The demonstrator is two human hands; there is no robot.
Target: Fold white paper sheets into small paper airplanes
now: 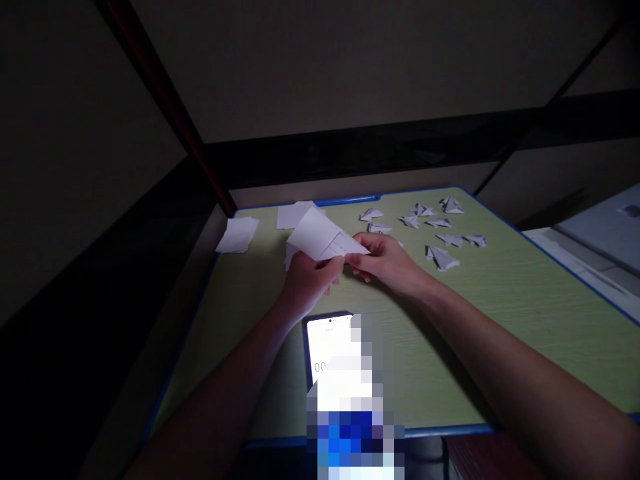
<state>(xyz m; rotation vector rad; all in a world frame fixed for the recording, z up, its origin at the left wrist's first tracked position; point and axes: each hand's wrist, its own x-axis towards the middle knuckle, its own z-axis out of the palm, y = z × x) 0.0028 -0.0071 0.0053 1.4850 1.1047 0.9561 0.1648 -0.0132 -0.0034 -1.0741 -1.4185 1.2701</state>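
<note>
A white sheet of paper, partly folded into a pointed shape, is held above the green table. My left hand grips its lower left part with closed fingers. My right hand pinches its right corner. Both hands meet over the table's middle, just beyond a lit phone.
Several small folded paper pieces lie scattered at the far right of the table. Flat white sheets lie at the far left, more behind the held sheet. The table has a blue rim. The surroundings are dark.
</note>
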